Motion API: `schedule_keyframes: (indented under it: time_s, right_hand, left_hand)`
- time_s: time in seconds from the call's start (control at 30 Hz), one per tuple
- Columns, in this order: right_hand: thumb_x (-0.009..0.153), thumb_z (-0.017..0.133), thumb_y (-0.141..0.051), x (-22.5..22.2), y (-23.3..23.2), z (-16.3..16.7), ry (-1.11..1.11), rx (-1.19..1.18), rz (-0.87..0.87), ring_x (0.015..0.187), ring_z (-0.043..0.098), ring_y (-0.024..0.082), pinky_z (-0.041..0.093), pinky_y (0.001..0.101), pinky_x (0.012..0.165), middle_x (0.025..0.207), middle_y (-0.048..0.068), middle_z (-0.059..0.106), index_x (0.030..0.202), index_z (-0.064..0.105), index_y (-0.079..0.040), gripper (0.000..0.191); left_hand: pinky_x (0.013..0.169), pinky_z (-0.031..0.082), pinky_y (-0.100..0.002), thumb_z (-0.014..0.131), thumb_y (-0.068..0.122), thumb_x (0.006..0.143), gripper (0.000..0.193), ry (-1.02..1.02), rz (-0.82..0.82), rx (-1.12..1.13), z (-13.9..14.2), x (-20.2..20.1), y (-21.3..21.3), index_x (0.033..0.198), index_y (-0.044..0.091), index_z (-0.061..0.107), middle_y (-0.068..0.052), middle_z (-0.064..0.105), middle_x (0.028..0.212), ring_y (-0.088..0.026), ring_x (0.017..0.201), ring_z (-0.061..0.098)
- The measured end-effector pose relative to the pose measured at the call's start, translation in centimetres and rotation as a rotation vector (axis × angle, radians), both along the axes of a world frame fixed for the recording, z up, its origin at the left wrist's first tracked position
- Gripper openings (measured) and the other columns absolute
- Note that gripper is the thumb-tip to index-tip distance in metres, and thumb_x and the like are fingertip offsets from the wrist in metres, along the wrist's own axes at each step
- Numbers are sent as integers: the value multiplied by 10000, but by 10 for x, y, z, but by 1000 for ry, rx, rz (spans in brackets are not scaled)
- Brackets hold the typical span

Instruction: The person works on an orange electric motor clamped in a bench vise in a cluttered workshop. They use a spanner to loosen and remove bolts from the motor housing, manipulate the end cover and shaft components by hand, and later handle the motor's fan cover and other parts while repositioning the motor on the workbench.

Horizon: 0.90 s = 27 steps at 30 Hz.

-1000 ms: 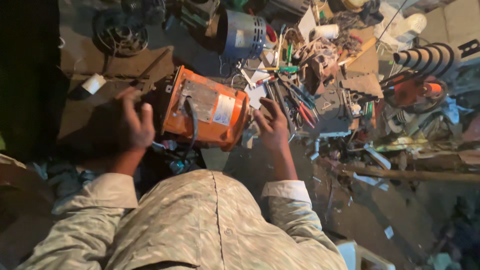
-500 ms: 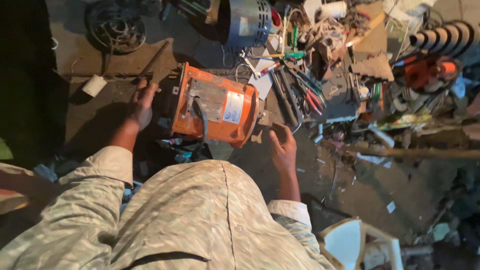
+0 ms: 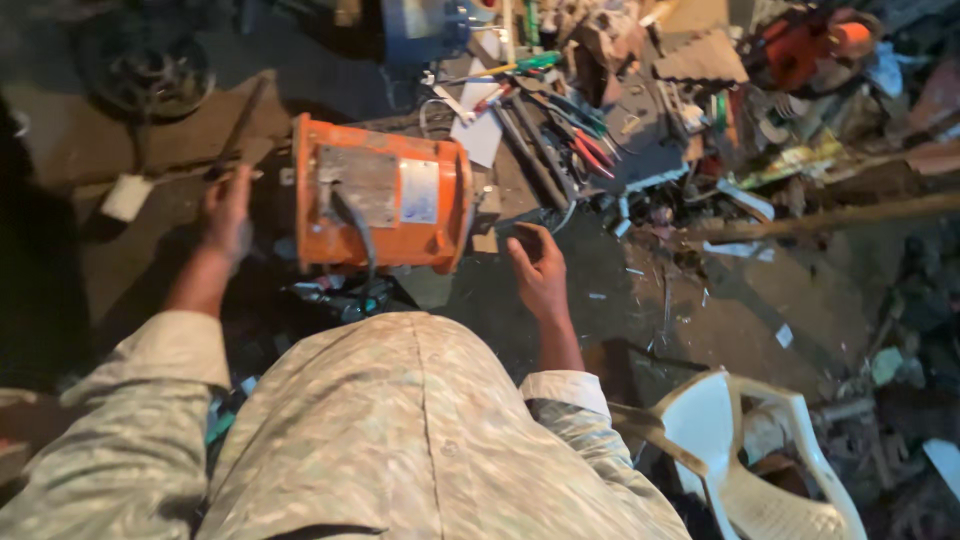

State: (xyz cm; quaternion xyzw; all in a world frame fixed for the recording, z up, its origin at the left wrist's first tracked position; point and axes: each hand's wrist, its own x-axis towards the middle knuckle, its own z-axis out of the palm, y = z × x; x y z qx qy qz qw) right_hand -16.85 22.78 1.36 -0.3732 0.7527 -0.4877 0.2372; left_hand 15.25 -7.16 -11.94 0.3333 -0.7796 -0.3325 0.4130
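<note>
An orange electric motor [image 3: 380, 207], likely heavy, rigid metal best gripped by both end rims, lies on the cluttered workshop floor [image 3: 640, 310] between the person's left hand [image 3: 228, 212], fingers blurred beyond telling, and right hand [image 3: 538, 268], fingers loosely curled, empty.

I judge this a repair workshop. I see an orange motor [image 3: 385, 205] on a dirty floor [image 3: 720, 310], loose hand tools [image 3: 565, 125] scattered among scrap, an orange chainsaw [image 3: 805, 40], and a white plastic chair [image 3: 750, 455].
</note>
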Motion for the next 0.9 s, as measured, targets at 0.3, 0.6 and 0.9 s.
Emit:
schedule_keyframes:
  time_s: [0.3,0.6,0.9]
  right_hand:
    - [981,700,-200,9,23,-14,-57,86,-43,920,652,111,534,269,810,1026,44,715,1223,648,-12,311]
    - [997,694,-213,3,26,-19,-70,74,11,939,671,114,543,271,832,1037,57,736,1190,683,-10,281]
    - [1007,570,-397,-9,-14,-38,-389,179,-24,919,693,167,576,312,714,1137,69,702,1353,582,-97,458]
  left_hand:
    - [1031,429,-334,576,379,1118,390,402,-12,602,16,14,21,1202,6,650,-68,646,1163,-188,1117,566]
    - [1195,309,-339,472,503,1049,610,373,86,855,-12,26,9,1434,36,555,-101,562,1487,-208,1395,478]
    - [1127,382,-374,527,636,935,771,160,112,893,12,27,21,1373,6,607,-160,636,1379,-259,1310,567]
